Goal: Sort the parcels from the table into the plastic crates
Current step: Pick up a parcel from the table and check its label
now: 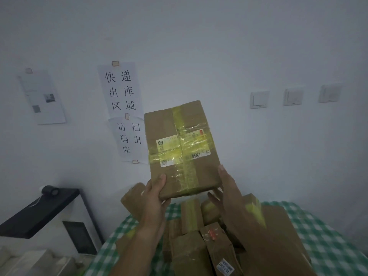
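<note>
Brown cardboard parcel (182, 148), flat and oblong, held up in the air in front of a pale wall, above the table. Yellowish tape crosses its upper face lengthwise and across, and a white shipping label (183, 150) with a barcode lies under the tape. The left hand (154, 198) grips the parcel's lower left corner, thumb on the top face and fingers closed beneath. The right hand (227, 188) lies against the lower right edge, thumb along the side and fingers spread under the box; how tightly it clasps cannot be told. Below both forearms, a heap of further cardboard parcels (191, 216) covers a table spread with a green-and-white checked cloth (326, 236); several are bound with the same yellow tape, and one near the bottom edge bears a small label. On the wall, paper notices (123, 90) with printed Chinese characters hang left of the parcel, and three switch plates (258, 99) sit to its right. A black shelf (39, 212) stands at lower left.
</note>
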